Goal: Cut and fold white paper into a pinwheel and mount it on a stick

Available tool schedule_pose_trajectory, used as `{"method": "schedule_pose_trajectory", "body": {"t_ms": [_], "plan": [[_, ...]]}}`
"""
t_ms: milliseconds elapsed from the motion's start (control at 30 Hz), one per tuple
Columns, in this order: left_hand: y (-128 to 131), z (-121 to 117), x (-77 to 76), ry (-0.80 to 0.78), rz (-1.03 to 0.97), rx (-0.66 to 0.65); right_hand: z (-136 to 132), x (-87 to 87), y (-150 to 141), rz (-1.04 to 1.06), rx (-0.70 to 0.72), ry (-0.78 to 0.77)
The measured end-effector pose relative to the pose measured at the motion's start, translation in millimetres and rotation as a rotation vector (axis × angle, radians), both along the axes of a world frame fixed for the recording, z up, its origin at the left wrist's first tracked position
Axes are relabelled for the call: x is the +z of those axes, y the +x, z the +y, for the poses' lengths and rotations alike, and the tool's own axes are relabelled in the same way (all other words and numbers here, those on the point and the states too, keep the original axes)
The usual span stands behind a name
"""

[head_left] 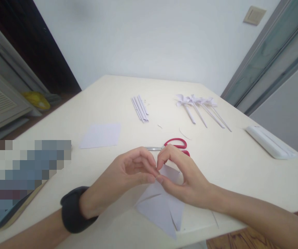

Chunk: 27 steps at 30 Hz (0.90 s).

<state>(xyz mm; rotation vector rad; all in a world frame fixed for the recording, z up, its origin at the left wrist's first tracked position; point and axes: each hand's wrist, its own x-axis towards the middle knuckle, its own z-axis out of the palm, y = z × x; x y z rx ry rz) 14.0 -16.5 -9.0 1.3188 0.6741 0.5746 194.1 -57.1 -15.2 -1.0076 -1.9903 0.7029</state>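
Observation:
Both hands meet over the front of the table. My left hand [130, 171], with a black band on its wrist, has its thumb and fingers brought together in a pinch. The fingertips of my right hand [184, 176] press together against those of the left. Whatever sits between the fingertips is too small to make out. Directly below lies a white sheet of paper [160, 211] with slits cut in from its edges, partly hidden by the hands. Just behind the right hand rest scissors [152, 148] with red handles, partly covered by its fingers.
Several rolled paper sticks [140, 109] lie toward the back, and several paper pinwheels [198, 101] on sticks lie to their right. A plain paper piece [101, 135] is at left, beside a pixelated object [21, 183]. A white package [268, 141] lies near the right edge.

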Motion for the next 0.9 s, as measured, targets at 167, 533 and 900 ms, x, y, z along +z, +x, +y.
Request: {"method": "schedule_pose_trajectory", "body": {"t_ms": [167,533,900], "plan": [[1,-2,-4.3,0.099,-0.007,0.032,-2,0.9,-2,-0.004,0.01,-0.011],[0,-4,-5.0,0.122,-0.08,0.018,1,-1.3,2,-0.008,0.007,-0.053],[-3,-5,2.4,0.152,-0.1,0.052,9,1.9,10,0.037,-0.059,-0.14]]}}
